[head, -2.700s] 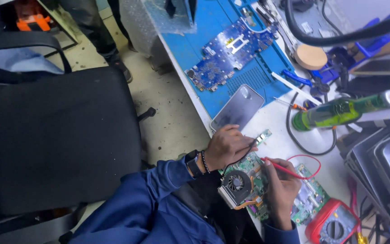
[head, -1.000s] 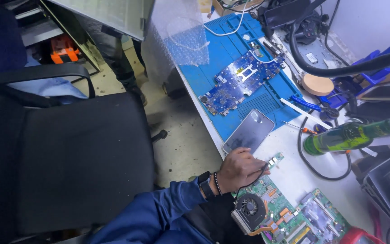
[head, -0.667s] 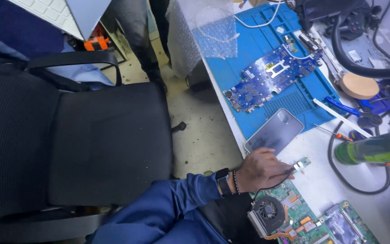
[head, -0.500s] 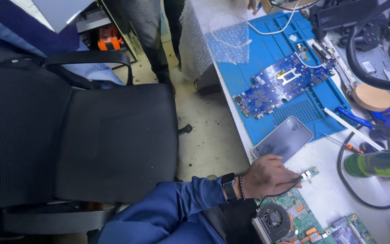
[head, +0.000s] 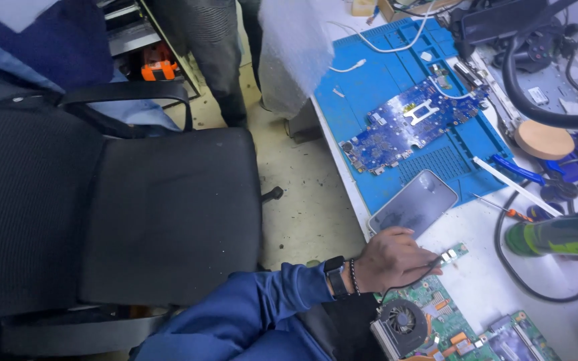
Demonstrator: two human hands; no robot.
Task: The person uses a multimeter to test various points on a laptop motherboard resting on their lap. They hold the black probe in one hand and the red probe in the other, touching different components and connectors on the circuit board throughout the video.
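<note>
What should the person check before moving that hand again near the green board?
1. Left hand placed on its work: ok. It rests at the bench edge, fingertips by the small connector piece.
2. Thin black wire under the hand free of snags: cannot tell; it runs under the fingers.
3. Right hand in sight: not ok, it is out of the picture.
4. Green circuit board with its fan lying flat on the bench: ok.
5. Phone clear of the hand: ok, apart, lying half on the blue mat.
6. Green bottle stable: not ok, it lies on its side.
</note>
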